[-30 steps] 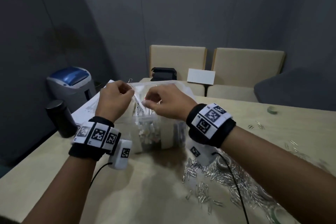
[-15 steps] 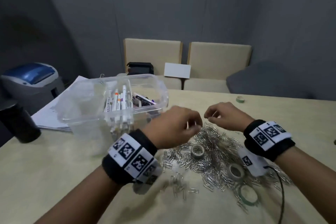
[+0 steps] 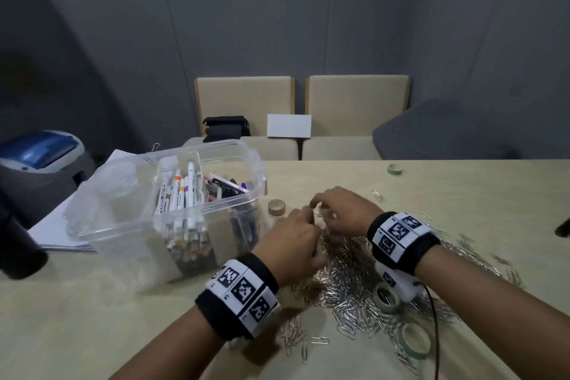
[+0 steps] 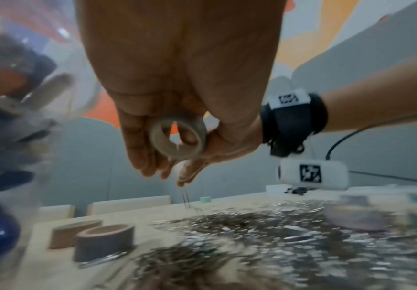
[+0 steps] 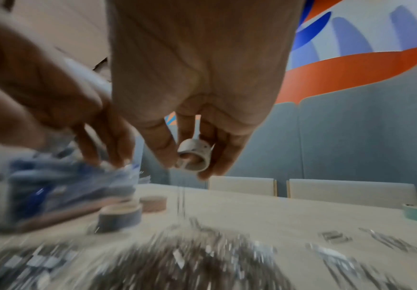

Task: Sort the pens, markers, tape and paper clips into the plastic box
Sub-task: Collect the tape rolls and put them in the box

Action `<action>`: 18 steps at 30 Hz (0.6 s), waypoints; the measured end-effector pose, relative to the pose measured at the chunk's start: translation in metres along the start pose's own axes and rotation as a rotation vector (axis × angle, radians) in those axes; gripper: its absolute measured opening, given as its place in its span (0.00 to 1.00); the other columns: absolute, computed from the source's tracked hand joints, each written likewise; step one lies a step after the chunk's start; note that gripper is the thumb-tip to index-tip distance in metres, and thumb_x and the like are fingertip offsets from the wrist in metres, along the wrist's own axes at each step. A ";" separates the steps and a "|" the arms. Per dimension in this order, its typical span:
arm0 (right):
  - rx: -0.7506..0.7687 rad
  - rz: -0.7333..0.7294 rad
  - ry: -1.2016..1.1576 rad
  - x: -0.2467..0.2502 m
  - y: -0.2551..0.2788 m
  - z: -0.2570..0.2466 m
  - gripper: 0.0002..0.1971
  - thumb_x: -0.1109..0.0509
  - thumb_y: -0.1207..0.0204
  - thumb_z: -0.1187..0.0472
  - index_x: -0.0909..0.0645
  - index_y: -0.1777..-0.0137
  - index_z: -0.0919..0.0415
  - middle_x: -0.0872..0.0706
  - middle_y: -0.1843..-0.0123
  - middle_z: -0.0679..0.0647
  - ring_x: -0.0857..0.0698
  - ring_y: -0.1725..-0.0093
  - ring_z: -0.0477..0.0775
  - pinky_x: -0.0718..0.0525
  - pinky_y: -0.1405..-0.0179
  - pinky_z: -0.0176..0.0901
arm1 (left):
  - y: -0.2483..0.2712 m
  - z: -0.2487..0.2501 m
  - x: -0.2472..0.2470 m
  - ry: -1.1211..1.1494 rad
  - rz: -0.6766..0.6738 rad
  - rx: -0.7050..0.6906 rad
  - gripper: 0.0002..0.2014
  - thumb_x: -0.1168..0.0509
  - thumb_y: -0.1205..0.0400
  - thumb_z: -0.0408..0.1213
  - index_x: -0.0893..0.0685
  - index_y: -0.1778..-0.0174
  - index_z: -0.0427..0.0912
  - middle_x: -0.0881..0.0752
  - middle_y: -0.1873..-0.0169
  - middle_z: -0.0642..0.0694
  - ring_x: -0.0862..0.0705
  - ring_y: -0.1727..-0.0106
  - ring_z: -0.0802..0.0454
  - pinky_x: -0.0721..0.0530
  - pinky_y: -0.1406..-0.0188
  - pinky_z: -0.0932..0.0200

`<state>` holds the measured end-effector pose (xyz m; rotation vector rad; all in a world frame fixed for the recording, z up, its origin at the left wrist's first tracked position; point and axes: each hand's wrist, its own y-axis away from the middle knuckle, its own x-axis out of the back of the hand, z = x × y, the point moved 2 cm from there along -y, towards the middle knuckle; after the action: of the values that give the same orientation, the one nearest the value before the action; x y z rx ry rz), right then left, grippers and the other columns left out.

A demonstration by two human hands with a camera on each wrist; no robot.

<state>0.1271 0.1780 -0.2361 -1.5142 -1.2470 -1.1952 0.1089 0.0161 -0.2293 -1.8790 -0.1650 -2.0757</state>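
The clear plastic box (image 3: pixel 216 144) stands left of centre with markers (image 3: pixel 182 194) and pens upright inside. A heap of silver paper clips (image 3: pixel 348 287) covers the table to its right. Both hands meet just above the heap's far end. My right hand (image 5: pixel 188 168) pinches a small pale tape roll (image 5: pixel 195 157), also visible in the left wrist view (image 4: pixel 177 137), and a few clips dangle under it (image 4: pixel 186 198). My left hand (image 3: pixel 310 220) hovers beside it, its fingers (image 5: pixel 103 149) hanging down loosely and holding nothing I can make out.
Loose tape rolls lie about: a brown one (image 3: pixel 276 207) by the box, a grey one (image 3: pixel 387 298) and a green one (image 3: pixel 415 341) near my right forearm, another green one (image 3: pixel 394 169) far back. Papers (image 3: pixel 61 225) and a dark cylinder (image 3: pixel 18 253) sit left.
Both hands have left the box and come down right over the clip heap. Since half a second ago they have closed together, and the right hand now holds the small roll.
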 end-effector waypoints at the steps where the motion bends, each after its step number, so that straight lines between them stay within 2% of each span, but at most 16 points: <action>1: 0.010 0.000 -0.053 0.005 -0.005 0.000 0.16 0.38 0.22 0.61 0.20 0.35 0.50 0.17 0.39 0.52 0.20 0.38 0.53 0.22 0.40 0.46 | -0.003 -0.005 0.004 0.017 0.028 0.043 0.09 0.40 0.20 0.43 0.21 0.56 0.40 0.26 0.50 0.44 0.28 0.55 0.52 0.23 0.54 0.59; 2: 0.018 -0.013 -0.092 0.011 -0.009 0.000 0.16 0.37 0.22 0.60 0.18 0.36 0.52 0.16 0.39 0.52 0.20 0.38 0.52 0.23 0.41 0.42 | -0.007 -0.010 0.007 0.028 0.046 0.092 0.07 0.41 0.20 0.41 0.25 0.58 0.41 0.25 0.52 0.44 0.26 0.55 0.51 0.25 0.56 0.60; 4: 0.049 -0.049 -0.102 0.021 -0.015 -0.001 0.12 0.30 0.23 0.56 0.14 0.41 0.54 0.13 0.44 0.49 0.19 0.45 0.46 0.28 0.49 0.33 | -0.017 -0.018 0.009 0.025 0.033 0.197 0.05 0.41 0.19 0.39 0.27 0.58 0.42 0.24 0.56 0.43 0.22 0.53 0.45 0.26 0.57 0.56; 6: 0.071 -0.075 -0.087 0.026 -0.017 -0.003 0.12 0.26 0.24 0.52 0.11 0.46 0.56 0.13 0.54 0.46 0.22 0.55 0.41 0.31 0.60 0.27 | -0.025 -0.022 0.006 -0.035 -0.012 0.274 0.07 0.40 0.18 0.38 0.24 0.51 0.37 0.19 0.53 0.40 0.20 0.49 0.40 0.21 0.55 0.50; 7: 0.067 -0.076 -0.095 0.027 -0.018 -0.002 0.12 0.27 0.24 0.52 0.11 0.47 0.57 0.13 0.56 0.46 0.23 0.58 0.40 0.30 0.62 0.27 | -0.028 -0.022 0.004 -0.080 -0.027 0.301 0.10 0.39 0.18 0.37 0.23 0.46 0.36 0.18 0.51 0.39 0.19 0.49 0.39 0.20 0.55 0.49; 9: 0.018 -0.081 -0.153 0.027 -0.020 0.001 0.11 0.30 0.20 0.55 0.11 0.46 0.61 0.11 0.57 0.49 0.17 0.61 0.41 0.22 0.58 0.34 | -0.033 -0.022 -0.005 -0.141 -0.045 0.354 0.13 0.41 0.18 0.33 0.28 0.38 0.35 0.17 0.48 0.38 0.17 0.48 0.38 0.19 0.56 0.48; 11: -0.053 -0.074 -0.192 0.031 -0.020 0.009 0.12 0.36 0.18 0.60 0.12 0.44 0.63 0.10 0.53 0.54 0.13 0.57 0.48 0.16 0.53 0.42 | -0.036 -0.024 -0.013 -0.174 -0.089 0.414 0.15 0.42 0.18 0.30 0.30 0.35 0.33 0.18 0.45 0.38 0.15 0.45 0.39 0.18 0.55 0.49; 15: -0.175 -0.017 -0.144 0.049 -0.019 0.040 0.15 0.41 0.21 0.64 0.13 0.44 0.60 0.14 0.46 0.56 0.19 0.54 0.51 0.24 0.53 0.39 | -0.040 -0.029 -0.020 -0.228 -0.232 0.408 0.13 0.42 0.18 0.30 0.20 0.38 0.35 0.17 0.42 0.40 0.15 0.42 0.41 0.18 0.50 0.47; 18: -0.270 0.011 -0.130 0.062 -0.020 0.070 0.15 0.40 0.20 0.64 0.13 0.44 0.60 0.13 0.43 0.57 0.20 0.50 0.54 0.27 0.50 0.39 | -0.044 -0.027 -0.015 -0.248 -0.189 0.404 0.12 0.42 0.18 0.29 0.18 0.41 0.36 0.17 0.44 0.39 0.17 0.43 0.41 0.15 0.50 0.46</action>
<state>0.1228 0.2617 -0.1905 -1.8183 -1.1945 -1.3167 0.0704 0.0510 -0.2413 -1.9084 -0.7861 -1.7404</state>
